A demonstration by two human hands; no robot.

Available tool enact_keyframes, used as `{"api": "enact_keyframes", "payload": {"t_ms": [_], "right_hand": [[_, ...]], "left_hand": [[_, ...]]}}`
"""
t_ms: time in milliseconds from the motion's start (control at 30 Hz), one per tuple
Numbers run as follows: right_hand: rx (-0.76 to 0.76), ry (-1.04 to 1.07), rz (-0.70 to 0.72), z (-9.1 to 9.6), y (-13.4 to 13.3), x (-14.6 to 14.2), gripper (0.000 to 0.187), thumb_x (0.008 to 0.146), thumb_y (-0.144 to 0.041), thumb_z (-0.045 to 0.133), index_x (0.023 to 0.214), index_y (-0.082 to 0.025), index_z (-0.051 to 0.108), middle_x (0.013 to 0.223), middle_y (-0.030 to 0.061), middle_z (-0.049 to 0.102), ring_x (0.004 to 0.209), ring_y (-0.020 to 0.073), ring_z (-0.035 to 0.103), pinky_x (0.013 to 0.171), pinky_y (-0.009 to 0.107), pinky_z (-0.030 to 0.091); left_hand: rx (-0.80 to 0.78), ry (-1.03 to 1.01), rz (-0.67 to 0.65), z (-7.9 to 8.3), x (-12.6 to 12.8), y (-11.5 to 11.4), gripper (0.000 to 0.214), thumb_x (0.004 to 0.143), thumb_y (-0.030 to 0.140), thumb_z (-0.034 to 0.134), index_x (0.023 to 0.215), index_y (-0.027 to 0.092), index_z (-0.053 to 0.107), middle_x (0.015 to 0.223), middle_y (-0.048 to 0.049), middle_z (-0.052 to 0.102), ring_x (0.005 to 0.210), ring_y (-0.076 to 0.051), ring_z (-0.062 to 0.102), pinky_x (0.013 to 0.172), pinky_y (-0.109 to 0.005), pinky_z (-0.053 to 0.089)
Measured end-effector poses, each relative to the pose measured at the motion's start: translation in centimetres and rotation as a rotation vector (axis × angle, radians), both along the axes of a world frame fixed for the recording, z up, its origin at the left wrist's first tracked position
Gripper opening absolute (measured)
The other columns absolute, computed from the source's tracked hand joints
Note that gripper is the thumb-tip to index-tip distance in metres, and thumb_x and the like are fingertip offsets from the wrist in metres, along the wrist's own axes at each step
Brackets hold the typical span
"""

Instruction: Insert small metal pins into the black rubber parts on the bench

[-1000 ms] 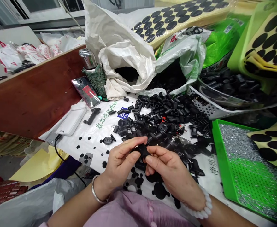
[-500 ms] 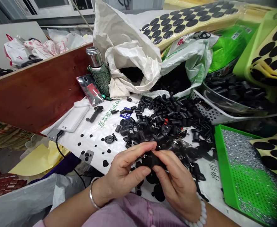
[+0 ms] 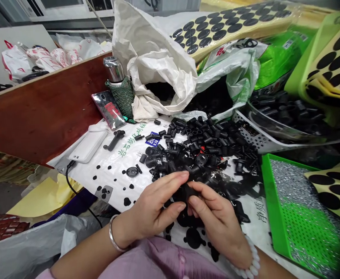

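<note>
A dark, round-looking black plastic part [image 3: 188, 192] sits between my two hands over the front of the work surface. My left hand [image 3: 154, 205] curves round its left side, thumb below and fingers above. With thumb and fingertips, my right hand [image 3: 216, 221] pinches the same part from the right. Its exact shape is hard to make out against the dark parts behind. Just beyond my hands spreads a heap of small black plastic parts [image 3: 199, 135], many of them short tubes. A round black disc [image 3: 132, 171] lies left of the heap.
At right stands a green tray [image 3: 277, 217] of small silvery metal pieces, with a white perforated basket [image 3: 249, 130] behind it. A white sack [image 3: 164, 66] stands at the back. Farther left are a flask [image 3: 114, 71], a phone [image 3: 108, 109], a white power bank [image 3: 88, 146] and a black lever-like piece [image 3: 114, 140].
My right hand has shifted its grip and curled its fingers more under the black plastic part, which now shows less. My left fingers look slightly farther apart. The whole view has moved a little.
</note>
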State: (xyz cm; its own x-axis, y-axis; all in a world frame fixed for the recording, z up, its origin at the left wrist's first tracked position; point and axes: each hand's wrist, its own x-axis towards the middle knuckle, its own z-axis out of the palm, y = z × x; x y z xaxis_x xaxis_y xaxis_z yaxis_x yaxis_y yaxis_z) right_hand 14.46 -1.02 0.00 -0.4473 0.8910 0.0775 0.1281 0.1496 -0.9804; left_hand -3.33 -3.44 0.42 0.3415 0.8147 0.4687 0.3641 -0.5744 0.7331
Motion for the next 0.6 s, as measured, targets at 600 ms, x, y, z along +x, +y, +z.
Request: {"api": "enact_keyframes", "payload": {"t_ms": [600], "right_hand": [[0.718, -0.296, -0.057, 0.3, 1.6, -1.3, 0.021, 0.087, -0.018, 0.043, 0.102, -0.008, 0.054, 0.083, 0.0113, 0.061, 0.073, 0.0193, 0.057, 0.062, 0.031, 0.048]], "left_hand": [[0.054, -0.073, 0.180, -2.4, 1.4, 0.2, 0.052, 0.089, 0.011, 0.036, 0.139, 0.013, 0.024, 0.134, -0.0143, 0.044, 0.121, -0.019, 0.045, 0.103, -0.032, 0.038]]}}
